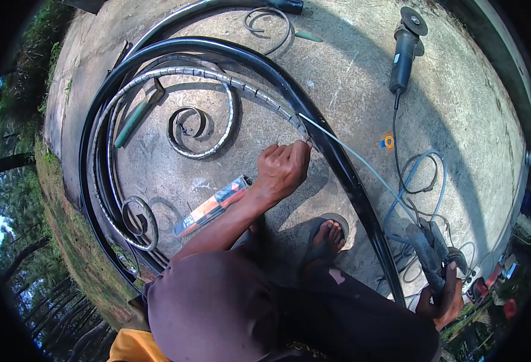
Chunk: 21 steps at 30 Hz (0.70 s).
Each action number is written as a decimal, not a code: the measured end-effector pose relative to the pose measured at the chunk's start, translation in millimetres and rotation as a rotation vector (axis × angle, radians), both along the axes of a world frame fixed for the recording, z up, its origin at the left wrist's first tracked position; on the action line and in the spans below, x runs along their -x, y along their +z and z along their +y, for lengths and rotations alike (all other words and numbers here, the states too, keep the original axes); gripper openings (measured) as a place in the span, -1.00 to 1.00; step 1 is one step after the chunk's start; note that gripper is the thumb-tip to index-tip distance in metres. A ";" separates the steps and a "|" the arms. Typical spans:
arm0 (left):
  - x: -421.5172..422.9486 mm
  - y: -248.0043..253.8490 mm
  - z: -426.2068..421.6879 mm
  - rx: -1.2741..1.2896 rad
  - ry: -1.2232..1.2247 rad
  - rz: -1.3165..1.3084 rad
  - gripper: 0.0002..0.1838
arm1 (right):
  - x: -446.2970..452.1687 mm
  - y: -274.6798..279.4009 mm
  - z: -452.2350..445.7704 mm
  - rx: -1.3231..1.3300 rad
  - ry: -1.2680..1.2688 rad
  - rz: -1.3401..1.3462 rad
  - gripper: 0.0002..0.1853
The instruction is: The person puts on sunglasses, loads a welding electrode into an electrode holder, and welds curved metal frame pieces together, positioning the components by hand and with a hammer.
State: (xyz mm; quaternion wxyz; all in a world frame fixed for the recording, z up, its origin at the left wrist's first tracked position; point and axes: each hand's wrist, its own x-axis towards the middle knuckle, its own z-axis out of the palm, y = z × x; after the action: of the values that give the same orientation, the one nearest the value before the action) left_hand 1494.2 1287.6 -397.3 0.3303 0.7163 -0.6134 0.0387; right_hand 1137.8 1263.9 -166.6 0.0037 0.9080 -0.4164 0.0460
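My left hand [282,169] is closed, its fingers at the end of a curved, notched metal strip [241,84] beside a thick black tube [265,65]. The exact grip is partly hidden by the fingers. At the lower right, my right hand [443,304] is wrapped around a dark grey welding electrode holder [427,253]. A thin, pale welding rod [362,160] extends from the holder up and left. It crosses over the black tube, with its tip close to the strip's end, above my left hand.
An angle grinder [403,63] lies at the upper right, its cord running down toward tangled cables [425,175]. Near it is a small orange-yellow round object [388,142]. On the concrete lie a cardboard box [212,206], a green-handled hammer [134,120] and a spiral scroll [202,154].
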 end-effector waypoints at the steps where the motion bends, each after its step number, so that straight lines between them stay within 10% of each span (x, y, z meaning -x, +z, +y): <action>1: -0.3 -0.8 0.3 0.004 0.001 -0.002 -0.78 | -1.1 -1.5 -1.0 0.000 0.002 -0.001 -0.31; 21: -0.1 -1.2 0.4 0.008 -0.008 0.010 -0.80 | 1.0 -10.4 6.6 0.113 -0.006 -0.003 -0.38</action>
State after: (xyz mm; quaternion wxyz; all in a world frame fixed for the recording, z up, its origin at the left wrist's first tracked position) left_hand 1494.3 1288.0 -398.5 0.3365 0.7127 -0.6144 0.0363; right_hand 1136.8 1270.5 -177.0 0.0544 0.9050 -0.4159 0.0705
